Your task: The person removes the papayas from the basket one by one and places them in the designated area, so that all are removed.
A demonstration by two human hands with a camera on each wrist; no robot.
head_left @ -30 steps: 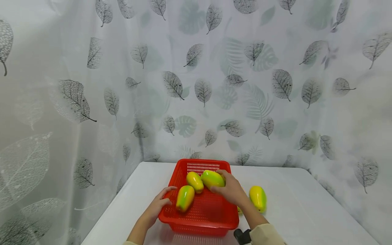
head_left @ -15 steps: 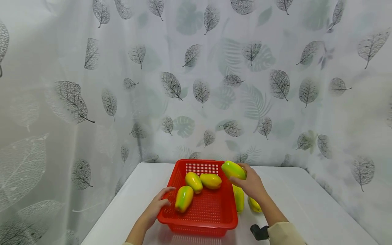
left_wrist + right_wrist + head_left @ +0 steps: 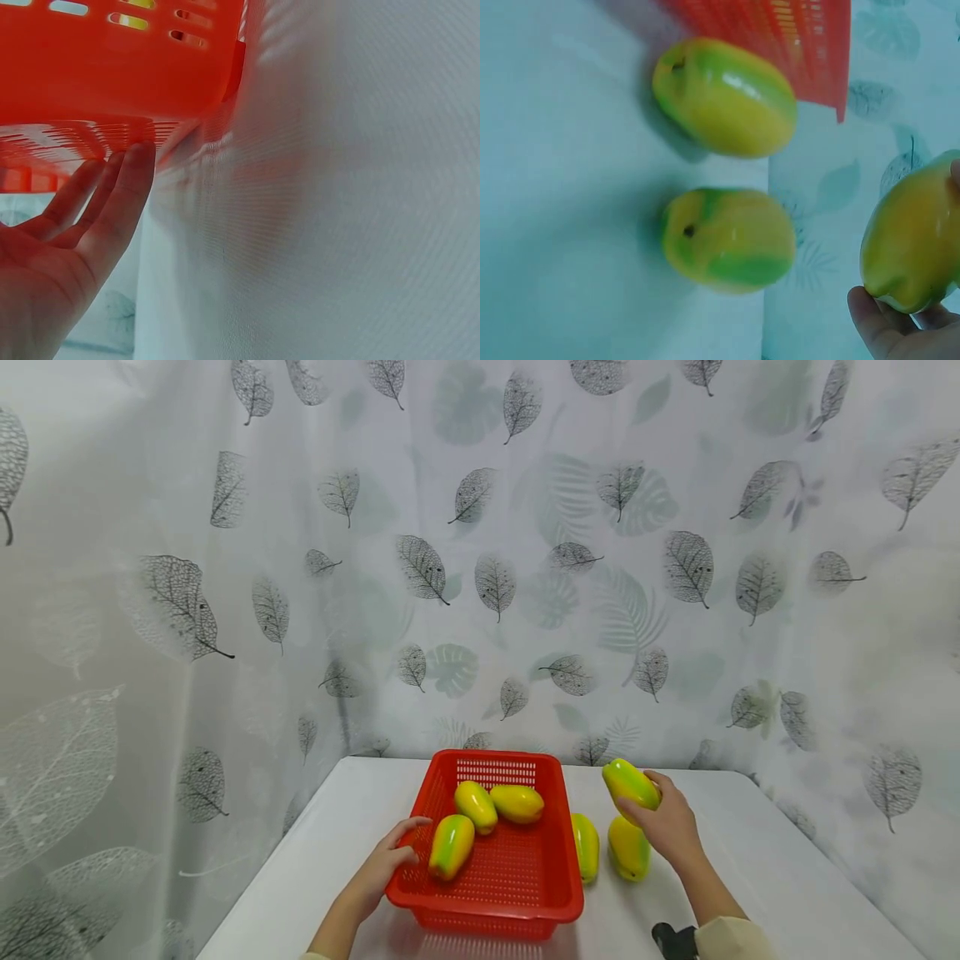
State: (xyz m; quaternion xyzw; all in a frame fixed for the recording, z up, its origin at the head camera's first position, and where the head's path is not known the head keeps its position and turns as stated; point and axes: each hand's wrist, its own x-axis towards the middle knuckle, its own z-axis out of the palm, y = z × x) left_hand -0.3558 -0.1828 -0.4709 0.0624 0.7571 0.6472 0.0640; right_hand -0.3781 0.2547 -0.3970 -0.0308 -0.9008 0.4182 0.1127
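White table (image 3: 765, 860), fruit (image 3: 627, 781) clasped inside right grip (image 3: 670, 821), left grip (image 3: 381, 866) relaxed against red basket (image 3: 517, 877)

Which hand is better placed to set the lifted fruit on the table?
Right, likely: the right hand holds the yellow-green fruit over the table, right of the red basket; the left hand is at its left side.

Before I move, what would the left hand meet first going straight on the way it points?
The left hand would meet the red basket first: its fingertips lie right at the basket's side, though actual contact is hard to judge.
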